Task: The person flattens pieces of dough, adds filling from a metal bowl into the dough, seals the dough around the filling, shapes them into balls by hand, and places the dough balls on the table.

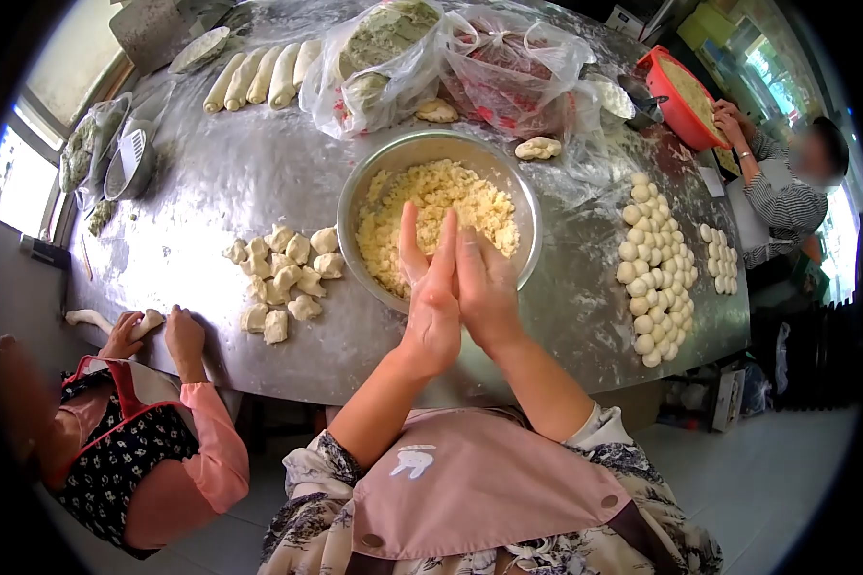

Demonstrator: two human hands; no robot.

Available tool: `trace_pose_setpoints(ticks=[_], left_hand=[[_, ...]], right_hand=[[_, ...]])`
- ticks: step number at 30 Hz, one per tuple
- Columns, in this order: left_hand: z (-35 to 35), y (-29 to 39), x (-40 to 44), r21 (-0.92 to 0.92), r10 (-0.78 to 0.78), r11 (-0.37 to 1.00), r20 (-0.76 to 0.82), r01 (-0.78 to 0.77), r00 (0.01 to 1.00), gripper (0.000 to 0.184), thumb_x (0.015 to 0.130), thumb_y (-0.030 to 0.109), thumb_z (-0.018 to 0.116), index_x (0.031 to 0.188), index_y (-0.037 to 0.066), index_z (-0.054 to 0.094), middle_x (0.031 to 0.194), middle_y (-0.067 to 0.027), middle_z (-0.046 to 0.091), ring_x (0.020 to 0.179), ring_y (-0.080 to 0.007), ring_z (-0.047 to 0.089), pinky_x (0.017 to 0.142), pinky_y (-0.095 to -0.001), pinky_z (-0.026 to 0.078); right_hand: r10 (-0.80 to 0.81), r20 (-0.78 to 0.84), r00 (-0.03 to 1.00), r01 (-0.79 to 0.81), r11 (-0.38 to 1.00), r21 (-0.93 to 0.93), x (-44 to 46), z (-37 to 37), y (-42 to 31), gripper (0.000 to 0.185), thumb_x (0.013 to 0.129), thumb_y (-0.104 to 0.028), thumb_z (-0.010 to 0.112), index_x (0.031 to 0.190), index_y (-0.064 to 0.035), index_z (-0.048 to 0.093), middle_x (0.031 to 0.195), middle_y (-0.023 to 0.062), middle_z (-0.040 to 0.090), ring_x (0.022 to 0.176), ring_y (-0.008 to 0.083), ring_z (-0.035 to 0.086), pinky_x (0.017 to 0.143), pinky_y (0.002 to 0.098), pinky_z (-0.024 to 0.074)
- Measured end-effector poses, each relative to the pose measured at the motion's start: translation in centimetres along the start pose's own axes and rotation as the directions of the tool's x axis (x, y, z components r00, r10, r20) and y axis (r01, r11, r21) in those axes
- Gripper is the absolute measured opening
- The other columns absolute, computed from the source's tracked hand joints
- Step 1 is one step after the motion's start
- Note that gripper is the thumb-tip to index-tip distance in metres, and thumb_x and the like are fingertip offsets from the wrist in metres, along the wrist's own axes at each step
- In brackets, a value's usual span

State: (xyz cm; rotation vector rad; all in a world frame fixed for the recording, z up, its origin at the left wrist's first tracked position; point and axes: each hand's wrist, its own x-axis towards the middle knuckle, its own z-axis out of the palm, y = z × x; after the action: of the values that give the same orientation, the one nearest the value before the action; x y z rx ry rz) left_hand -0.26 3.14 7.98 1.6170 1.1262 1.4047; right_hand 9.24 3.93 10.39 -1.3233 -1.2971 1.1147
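My left hand (432, 305) and my right hand (486, 287) are pressed palm to palm above the near side of a steel bowl (530, 192). The fingers point away from me, and a gap shows between the left hand's outstretched fingers. Whatever lies between the palms, if anything, is hidden. Pale yellow crumbly filling (436, 192) fills much of the bowl. Left of it lie several torn lumps of dough (286, 272) on the metal table (355, 355). Round white balls (655, 268) are grouped in rows on the right.
Bags of green filling (388, 43) and red filling (499, 62) stand behind the bowl, near dough rolls (259, 77). A co-worker's hands (158, 335) hold a dough strip at left. Another person (786, 182) reaches into a red basin (681, 101) at right.
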Motion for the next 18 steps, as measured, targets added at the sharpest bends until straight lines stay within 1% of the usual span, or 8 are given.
trace_pose_setpoints(ticks=[3, 4, 7, 8, 10, 13, 15, 18], left_hand=[[0.4, 0.3, 0.3, -0.267, -0.166, 0.950, -0.005, 0.159, 0.986, 0.104, 0.085, 0.079, 0.002, 0.151, 0.001, 0.020, 0.160, -0.0105, 0.002, 0.145, -0.0264, 0.015, 0.116, -0.0442, 0.013], [0.5, 0.9, 0.6, -0.337, -0.250, 0.911, 0.005, 0.237, 0.968, 0.104, 0.085, 0.079, 0.004, 0.152, 0.001, 0.017, 0.160, -0.0104, 0.005, 0.145, -0.0255, 0.016, 0.117, -0.0428, 0.014], [1.0, 0.7, 0.7, -0.516, -0.359, 0.776, 0.111, 0.362, 0.927, 0.098, 0.088, 0.075, 0.010, 0.151, 0.000, 0.017, 0.156, -0.0118, 0.021, 0.144, -0.0240, 0.022, 0.116, -0.0373, 0.017], [1.1, -0.3, 0.5, -0.594, -0.344, 0.711, 0.174, 0.377, 0.923, 0.094, 0.091, 0.072, 0.013, 0.151, 0.000, 0.019, 0.153, -0.0126, 0.030, 0.142, -0.0238, 0.026, 0.116, -0.0349, 0.020], [1.1, -0.1, -0.2, -0.586, -0.344, 0.672, 0.294, 0.453, 0.892, 0.090, 0.093, 0.069, 0.013, 0.150, 0.000, 0.023, 0.150, -0.0125, 0.033, 0.139, -0.0225, 0.030, 0.115, -0.0351, 0.023], [1.2, 0.5, -0.2, -0.568, -0.333, 0.706, 0.260, 0.423, 0.906, 0.076, 0.100, 0.058, 0.018, 0.145, -0.001, 0.033, 0.143, -0.0108, 0.042, 0.131, -0.0189, 0.040, 0.111, -0.0332, 0.029], [1.6, 0.8, 0.3, -0.511, -0.371, 0.753, 0.189, 0.414, 0.909, 0.070, 0.103, 0.054, 0.022, 0.144, 0.000, 0.035, 0.141, -0.0105, 0.044, 0.129, -0.0177, 0.042, 0.109, -0.0324, 0.032], [1.8, 0.7, 0.5, -0.554, -0.381, 0.775, -0.025, 0.304, 0.924, 0.053, 0.105, 0.041, 0.035, 0.126, -0.003, 0.057, 0.110, -0.0083, 0.062, 0.104, -0.0156, 0.057, 0.093, -0.0298, 0.044]], right_hand=[[-0.071, -0.095, 0.993, 0.078, 0.995, 0.065, 0.5, -0.3, -0.4, 0.035, 0.102, -0.029, 0.043, 0.090, 0.0002, 0.059, 0.084, 0.0116, 0.069, 0.077, 0.0130, 0.063, 0.069, 0.0269, 0.0506], [-0.020, -0.081, 0.997, 0.015, 0.997, -0.073, 0.6, -0.8, -0.1, 0.034, 0.102, -0.029, 0.043, 0.105, 0.0009, 0.059, 0.102, 0.0191, 0.068, 0.091, 0.0226, 0.066, 0.080, 0.0316, 0.0518], [-0.480, 0.029, 0.877, 0.473, 0.850, -0.234, 0.7, 0.9, 2.2, 0.043, 0.103, -0.033, 0.040, 0.125, 0.0016, 0.051, 0.130, 0.0262, 0.054, 0.119, 0.0351, 0.056, 0.098, 0.0394, 0.0449], [-0.380, 0.137, 0.915, 0.403, 0.880, -0.250, 0.9, 0.1, 2.3, 0.056, 0.103, -0.042, 0.034, 0.139, 0.0014, 0.039, 0.149, 0.0279, 0.031, 0.136, 0.0413, 0.036, 0.109, 0.0436, 0.0326], [-0.391, -0.011, 0.920, 0.361, 0.859, -0.363, 2.5, -0.5, 3.4, 0.062, 0.103, -0.047, 0.031, 0.141, 0.0016, 0.036, 0.152, 0.0283, 0.024, 0.138, 0.0420, 0.031, 0.112, 0.0440, 0.0281], [-0.277, -0.050, 0.960, 0.255, 0.932, -0.259, 3.4, -1.3, 3.3, 0.074, 0.101, -0.055, 0.023, 0.147, 0.0018, 0.026, 0.155, 0.0282, 0.014, 0.144, 0.0396, 0.018, 0.115, 0.0438, 0.0180], [-0.292, 0.003, 0.956, 0.292, 0.956, 0.018, 2.2, 0.1, 2.7, 0.080, 0.099, -0.061, 0.019, 0.149, 0.0011, 0.019, 0.156, 0.0255, 0.010, 0.145, 0.0352, 0.011, 0.116, 0.0424, 0.0126], [-0.298, 0.076, 0.952, 0.243, 0.880, 0.408, 0.2, 1.4, 0.5, 0.091, 0.094, -0.070, 0.016, 0.152, -0.0008, 0.005, 0.159, 0.0192, -0.002, 0.147, 0.0279, -0.003, 0.118, 0.0400, 0.0019]])
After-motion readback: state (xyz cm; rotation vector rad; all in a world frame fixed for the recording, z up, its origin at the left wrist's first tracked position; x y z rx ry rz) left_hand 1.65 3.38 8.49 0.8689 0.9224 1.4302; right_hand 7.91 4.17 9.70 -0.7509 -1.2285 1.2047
